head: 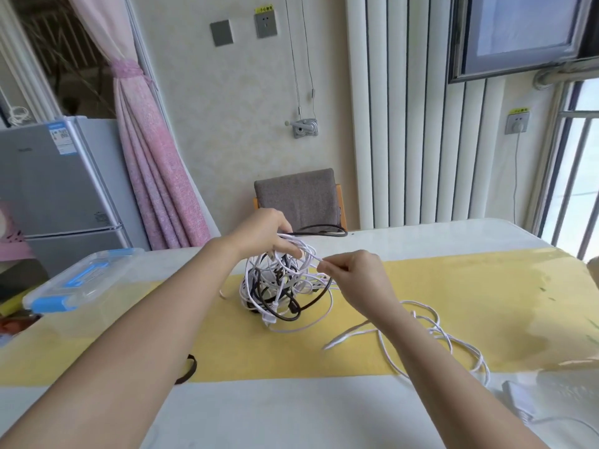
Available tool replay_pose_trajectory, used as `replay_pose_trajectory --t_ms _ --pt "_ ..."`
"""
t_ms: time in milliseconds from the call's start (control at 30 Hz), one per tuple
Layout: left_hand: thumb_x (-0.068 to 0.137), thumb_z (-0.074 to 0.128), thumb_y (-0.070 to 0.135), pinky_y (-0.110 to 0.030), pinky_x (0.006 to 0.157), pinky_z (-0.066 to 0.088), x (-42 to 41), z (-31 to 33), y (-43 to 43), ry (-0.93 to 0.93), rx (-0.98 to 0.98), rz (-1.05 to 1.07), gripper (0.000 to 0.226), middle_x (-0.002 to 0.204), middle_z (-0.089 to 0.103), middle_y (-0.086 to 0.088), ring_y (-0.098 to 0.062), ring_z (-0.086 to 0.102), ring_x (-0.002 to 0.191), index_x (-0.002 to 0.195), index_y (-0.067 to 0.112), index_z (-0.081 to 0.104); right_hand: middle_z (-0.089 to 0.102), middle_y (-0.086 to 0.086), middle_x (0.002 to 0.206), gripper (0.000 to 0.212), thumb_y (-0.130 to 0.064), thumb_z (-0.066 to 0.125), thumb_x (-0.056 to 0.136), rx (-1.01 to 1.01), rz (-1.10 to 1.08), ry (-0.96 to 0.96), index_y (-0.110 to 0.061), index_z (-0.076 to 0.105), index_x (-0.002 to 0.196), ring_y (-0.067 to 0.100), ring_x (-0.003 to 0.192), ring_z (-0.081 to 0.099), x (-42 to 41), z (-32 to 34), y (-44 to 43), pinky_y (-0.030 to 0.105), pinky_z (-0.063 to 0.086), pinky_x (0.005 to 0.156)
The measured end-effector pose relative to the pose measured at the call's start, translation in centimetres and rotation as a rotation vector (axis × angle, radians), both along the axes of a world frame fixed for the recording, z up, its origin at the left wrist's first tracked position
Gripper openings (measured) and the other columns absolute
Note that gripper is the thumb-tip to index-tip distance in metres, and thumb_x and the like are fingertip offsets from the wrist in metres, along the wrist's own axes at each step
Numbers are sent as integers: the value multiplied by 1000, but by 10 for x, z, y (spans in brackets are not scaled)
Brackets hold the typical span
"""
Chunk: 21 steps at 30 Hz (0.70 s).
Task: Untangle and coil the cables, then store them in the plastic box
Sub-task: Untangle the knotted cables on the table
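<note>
Now our left hand (264, 236) grips the top of the cable tangle (278, 296) on the table (291, 416). Our right hand (353, 277) pinches one white cable (315, 258). The plastic box (81, 280) sits left.

There were two hands, the left hand (262, 233) and the right hand (353, 273). At centre lay one tangle of white and black cables (278, 286), with one loose white cable (434, 322) at lower right. One plastic box (84, 280) sat at left. One chair (296, 196) stood beyond, and there were two wall sockets (265, 23) (517, 123).

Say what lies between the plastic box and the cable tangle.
Head view: the left forearm, over bare yellow runner, separates clear blue-latched plastic box from black-and-white cable tangle.
</note>
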<state>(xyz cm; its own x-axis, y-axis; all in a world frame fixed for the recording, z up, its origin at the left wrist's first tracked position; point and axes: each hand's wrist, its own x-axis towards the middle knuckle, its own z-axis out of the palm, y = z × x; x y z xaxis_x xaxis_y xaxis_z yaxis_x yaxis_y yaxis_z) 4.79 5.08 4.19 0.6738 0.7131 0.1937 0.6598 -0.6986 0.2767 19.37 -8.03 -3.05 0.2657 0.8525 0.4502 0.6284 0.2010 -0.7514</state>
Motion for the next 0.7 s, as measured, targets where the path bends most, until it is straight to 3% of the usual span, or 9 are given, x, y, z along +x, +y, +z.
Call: replay_pose_trajectory --t_ms 100,167,267,333,433,600,633,700 --pt "55 85 55 -33 56 40 -13 -7 -1 -56 -77 19 56 81 59 -23 -24 53 64 67 4 66 29 7 59 29 -21 61 90 35 -41 -139 4 63 75 16 61 19 5 1 -1 33 20 54" --pt "51 79 70 -29 64 35 -24 -16 -5 -2 -240 13 69 78 54 -10 -15 47 69 76 6 69 27 8 58 28 -17 58 90 29 -63 -244 1 58 68 18 60 18 8 -1 -3 33 18 54" --pt "68 77 55 -26 75 38 -38 -18 -13 4 -463 -23 37 81 62 4 -8 53 78 82 21 75 39 17 59 23 -13 57 89 -19 -56 -286 1 62 72 19 55 22 6 -4 -4 32 21 53" --pt "77 72 40 -15 67 41 -41 -18 -16 -146 -524 -6 21 75 66 10 -1 55 70 82 20 74 31 15 60 28 -11 57 87 -14 -43 -297 -6 56 59 20 62 19 1 -2 -4 32 21 54" --pt "88 66 23 -12 57 40 -32 -28 -13 -347 -513 73 15 75 64 4 -5 55 68 89 9 70 17 8 56 39 -5 56 79 29 -29 -456 -13 25 56 21 66 16 -22 5 -8 35 14 51" --pt "91 64 18 -27 57 32 -32 -45 12 -353 -271 364 19 66 50 -3 -17 43 63 76 8 61 17 6 50 25 -12 41 70 236 60 -552 -17 21 56 26 54 19 -49 14 -25 28 14 43" --pt "91 61 15 -25 54 32 -39 -47 21 -441 -284 459 19 60 48 -4 -18 43 58 74 7 60 19 7 50 27 -12 42 71 252 44 -553 -17 21 56 25 54 19 -44 20 -25 29 16 44" --pt "90 53 4 -16 37 28 -54 -42 36 -836 -387 658 20 44 46 -5 -15 41 40 72 2 59 21 9 53 37 -8 52 72 264 -11 -521 -18 21 56 23 58 18 -23 33 -28 30 21 45"
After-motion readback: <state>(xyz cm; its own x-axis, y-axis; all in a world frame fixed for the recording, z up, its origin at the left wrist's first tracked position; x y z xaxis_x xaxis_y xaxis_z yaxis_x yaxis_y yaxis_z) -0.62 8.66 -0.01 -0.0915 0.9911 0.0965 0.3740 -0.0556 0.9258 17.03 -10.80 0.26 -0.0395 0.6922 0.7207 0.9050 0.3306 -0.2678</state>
